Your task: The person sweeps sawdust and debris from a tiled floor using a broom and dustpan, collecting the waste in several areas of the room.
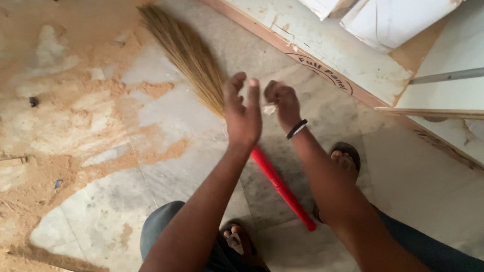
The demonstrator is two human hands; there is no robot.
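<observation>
Mid-frame, left hand [243, 113] spread open, empty; right hand [281, 102] pinches a pale scrap [269, 109] above grass broom [188, 55] with red handle [282, 187], sawdust [49, 159] at left.

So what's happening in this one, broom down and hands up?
A person stands over a marble floor strewn with sawdust. A grass broom with a red handle lies on the floor between the sandalled feet. Neither hand is on it: the left hand is raised and open, and the right hand pinches a small pale scrap. White boards lie to the right.
</observation>
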